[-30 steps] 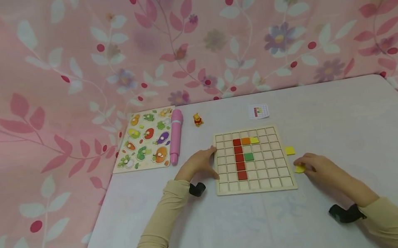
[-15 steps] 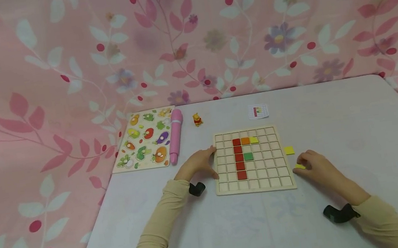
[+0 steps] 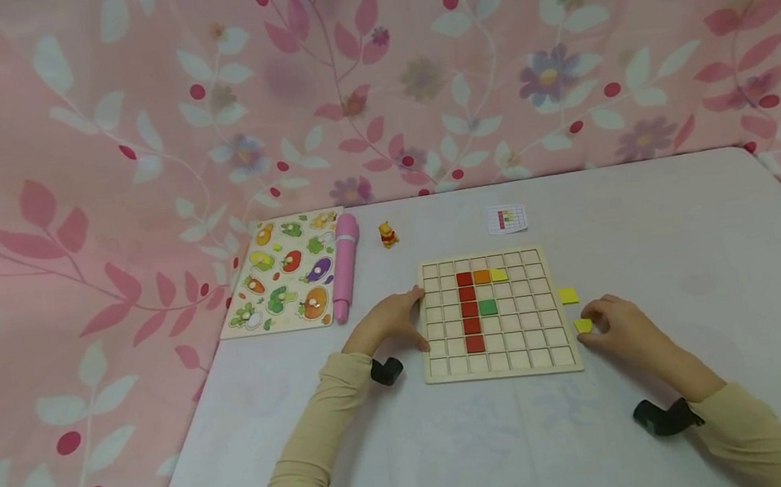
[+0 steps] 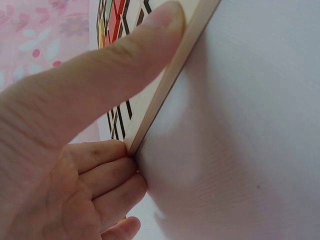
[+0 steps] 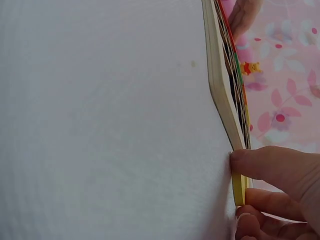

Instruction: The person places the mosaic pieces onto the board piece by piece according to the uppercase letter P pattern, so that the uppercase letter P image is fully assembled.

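Note:
A wooden grid board [image 3: 500, 367] lies on the white table, with a column of red tiles [image 3: 469, 311], an orange tile, a yellow tile and a green tile [image 3: 488, 307] set in its cells. My left hand [image 3: 389, 322] holds the board's left edge [image 4: 165, 95], thumb on top and fingers curled against the side. My right hand [image 3: 620, 327] pinches a loose yellow tile [image 3: 582, 325] [image 5: 239, 189] on the table just right of the board. A second yellow tile [image 3: 568, 295] lies loose a little farther back.
A vegetable peg puzzle [image 3: 285, 274] and a pink pen-shaped toy [image 3: 346, 266] lie at the table's left. A small yellow bear figure [image 3: 387, 234] and a pattern card [image 3: 507, 218] sit behind the board. A pink floral curtain hangs behind.
My right hand has shifted slightly left and back, and its fingers have drawn the yellow tile closer to the board's edge. The left hand has stayed on the board.

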{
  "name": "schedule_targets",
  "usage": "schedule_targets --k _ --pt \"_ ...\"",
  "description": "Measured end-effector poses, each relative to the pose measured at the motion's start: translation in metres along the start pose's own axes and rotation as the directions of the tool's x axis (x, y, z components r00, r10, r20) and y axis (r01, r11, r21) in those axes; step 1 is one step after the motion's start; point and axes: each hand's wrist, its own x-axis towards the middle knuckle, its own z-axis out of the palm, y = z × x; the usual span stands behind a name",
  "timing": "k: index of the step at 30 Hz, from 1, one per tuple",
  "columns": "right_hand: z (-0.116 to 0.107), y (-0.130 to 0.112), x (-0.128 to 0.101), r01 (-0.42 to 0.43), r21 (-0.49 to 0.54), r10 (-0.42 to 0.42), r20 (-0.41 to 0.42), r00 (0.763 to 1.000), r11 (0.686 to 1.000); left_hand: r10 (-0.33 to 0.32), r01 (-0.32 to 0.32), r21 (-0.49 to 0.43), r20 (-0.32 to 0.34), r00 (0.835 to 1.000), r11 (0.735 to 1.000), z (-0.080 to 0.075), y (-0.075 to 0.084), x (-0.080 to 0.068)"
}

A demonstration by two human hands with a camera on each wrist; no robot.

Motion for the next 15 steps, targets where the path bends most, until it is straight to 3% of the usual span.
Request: schedule_targets --k 4,11,15 --pt "-0.002 -0.001 0.001 0.009 -0.004 -0.009 0.013 1.0 1.0 -0.007 0.007 -0.003 0.007 1.0 1.0 -0.001 0.001 -0.001" --pt "-0.015 -0.01 0.01 -0.054 0.02 0.053 0.08 0.995 0.998 -0.001 0.001 0.002 0.01 1.0 1.0 0.001 0.0 0.001" --pt "-0.02 -0.019 0.021 0.033 0.026 -0.033 0.025 0.999 0.999 0.0 0.0 0.004 0.005 1.0 1.0 0.0 0.0 0.0"
